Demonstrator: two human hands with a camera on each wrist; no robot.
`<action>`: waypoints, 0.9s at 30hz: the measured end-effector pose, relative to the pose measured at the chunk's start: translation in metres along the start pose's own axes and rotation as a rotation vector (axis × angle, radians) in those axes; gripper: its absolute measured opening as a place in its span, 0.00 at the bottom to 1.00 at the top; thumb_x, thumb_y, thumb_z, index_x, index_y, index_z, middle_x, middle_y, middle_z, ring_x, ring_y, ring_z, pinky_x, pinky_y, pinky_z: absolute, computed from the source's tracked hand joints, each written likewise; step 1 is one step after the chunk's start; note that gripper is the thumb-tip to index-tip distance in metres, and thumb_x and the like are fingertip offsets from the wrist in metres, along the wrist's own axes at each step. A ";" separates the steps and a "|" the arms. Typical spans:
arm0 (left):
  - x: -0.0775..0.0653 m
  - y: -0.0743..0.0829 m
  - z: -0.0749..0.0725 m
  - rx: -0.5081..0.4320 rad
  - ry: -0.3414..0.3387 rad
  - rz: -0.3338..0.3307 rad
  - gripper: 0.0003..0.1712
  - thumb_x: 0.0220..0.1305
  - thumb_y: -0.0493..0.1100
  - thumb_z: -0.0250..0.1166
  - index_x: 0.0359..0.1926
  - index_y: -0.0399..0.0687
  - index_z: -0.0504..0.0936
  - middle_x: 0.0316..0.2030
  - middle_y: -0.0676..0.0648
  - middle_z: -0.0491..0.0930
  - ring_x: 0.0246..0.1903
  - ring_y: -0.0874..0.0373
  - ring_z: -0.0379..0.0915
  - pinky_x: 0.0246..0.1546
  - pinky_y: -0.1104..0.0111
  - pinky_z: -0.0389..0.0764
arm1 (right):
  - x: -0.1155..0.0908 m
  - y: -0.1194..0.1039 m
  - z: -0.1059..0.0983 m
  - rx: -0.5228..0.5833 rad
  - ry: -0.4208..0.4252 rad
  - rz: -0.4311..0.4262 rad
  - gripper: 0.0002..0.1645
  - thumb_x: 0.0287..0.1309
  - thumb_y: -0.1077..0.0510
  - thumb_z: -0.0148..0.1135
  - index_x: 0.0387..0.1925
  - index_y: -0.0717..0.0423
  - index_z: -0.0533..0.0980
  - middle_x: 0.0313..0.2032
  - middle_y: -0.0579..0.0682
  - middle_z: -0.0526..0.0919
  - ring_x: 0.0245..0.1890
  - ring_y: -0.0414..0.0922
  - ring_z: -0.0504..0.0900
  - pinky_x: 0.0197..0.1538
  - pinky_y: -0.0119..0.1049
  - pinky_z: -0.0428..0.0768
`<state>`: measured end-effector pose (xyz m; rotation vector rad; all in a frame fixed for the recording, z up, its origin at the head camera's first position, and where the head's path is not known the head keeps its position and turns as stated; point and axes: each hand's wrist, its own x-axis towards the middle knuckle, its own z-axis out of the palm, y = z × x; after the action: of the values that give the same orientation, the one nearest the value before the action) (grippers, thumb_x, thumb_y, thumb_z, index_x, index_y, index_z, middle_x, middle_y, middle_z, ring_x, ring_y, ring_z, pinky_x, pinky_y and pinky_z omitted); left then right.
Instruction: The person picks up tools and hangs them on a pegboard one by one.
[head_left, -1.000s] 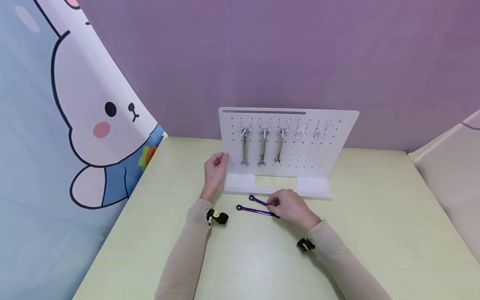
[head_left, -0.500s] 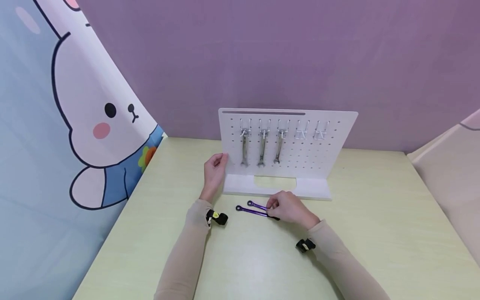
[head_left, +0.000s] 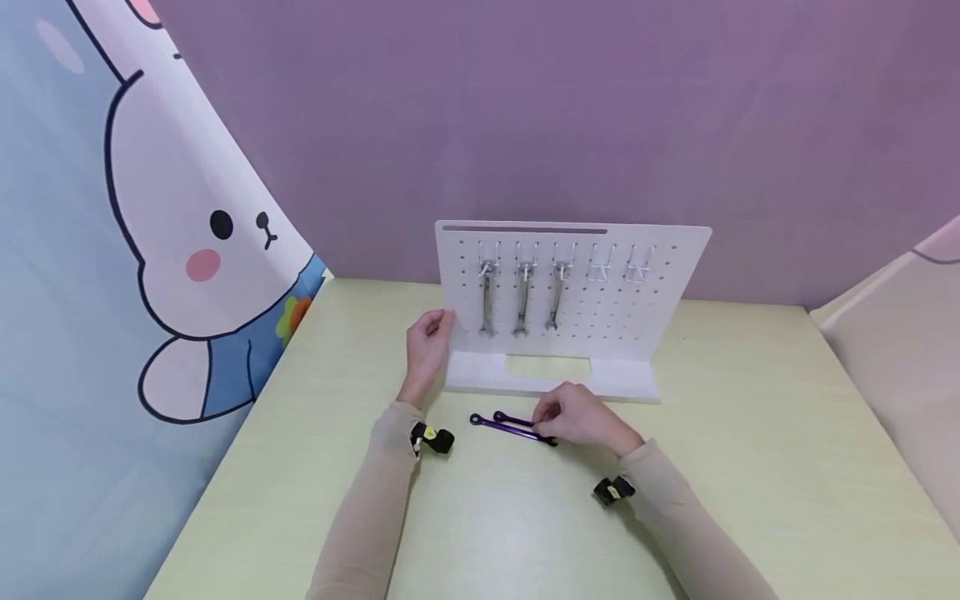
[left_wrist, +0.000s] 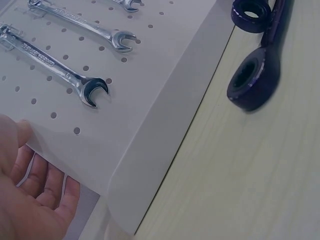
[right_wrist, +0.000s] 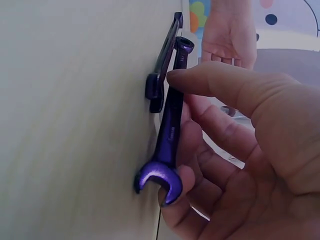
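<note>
A purple combination wrench (right_wrist: 172, 115) is pinched between the thumb and fingers of my right hand (head_left: 581, 415), its open end toward the right wrist camera. Beside it a second purple wrench (head_left: 498, 426) lies on the table, close along the held one, with its far end overlapped by that hand. My left hand (head_left: 427, 354) grips the left edge of a white pegboard stand (head_left: 615, 329), thumb at the front face and fingers behind. Three silver wrenches hang on the board: left (head_left: 487, 304), middle (head_left: 522, 304) and right (head_left: 557, 300).
Two bare wire hooks, one (head_left: 602, 265) and another (head_left: 637, 267), sit on the right part of the pegboard. Its base (head_left: 480, 371) rests on the pale wooden table (head_left: 750, 433). Behind stands a purple backdrop (head_left: 570, 125), with a bunny-print cloth (head_left: 172, 275) at left.
My right hand has brought the pinched wrench's ring end nearer to the other purple wrench and away from the pegboard base. The left hand stays at the board's edge.
</note>
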<state>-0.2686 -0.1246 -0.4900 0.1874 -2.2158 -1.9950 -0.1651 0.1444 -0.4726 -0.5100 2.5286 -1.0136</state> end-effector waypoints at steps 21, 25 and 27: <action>0.000 -0.001 0.000 0.010 0.004 0.009 0.19 0.79 0.50 0.64 0.55 0.38 0.86 0.52 0.37 0.87 0.49 0.51 0.80 0.50 0.67 0.78 | -0.002 0.001 -0.018 0.055 0.054 -0.053 0.11 0.68 0.63 0.69 0.49 0.60 0.87 0.40 0.50 0.91 0.37 0.40 0.85 0.39 0.33 0.84; -0.001 -0.001 0.000 0.014 0.005 0.011 0.19 0.79 0.50 0.64 0.55 0.38 0.86 0.51 0.37 0.87 0.49 0.51 0.80 0.51 0.65 0.78 | -0.002 0.001 -0.022 0.076 0.060 -0.058 0.12 0.69 0.63 0.68 0.51 0.62 0.87 0.41 0.54 0.91 0.33 0.40 0.84 0.33 0.32 0.82; -0.001 0.000 0.000 0.015 0.007 0.009 0.19 0.79 0.50 0.64 0.55 0.39 0.86 0.51 0.37 0.87 0.49 0.51 0.80 0.51 0.65 0.79 | -0.001 0.000 -0.025 0.073 0.076 -0.059 0.12 0.69 0.62 0.67 0.50 0.62 0.87 0.41 0.55 0.91 0.31 0.40 0.83 0.30 0.32 0.80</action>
<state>-0.2675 -0.1248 -0.4905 0.1852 -2.2238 -1.9705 -0.1755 0.1590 -0.4553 -0.5374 2.5453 -1.1626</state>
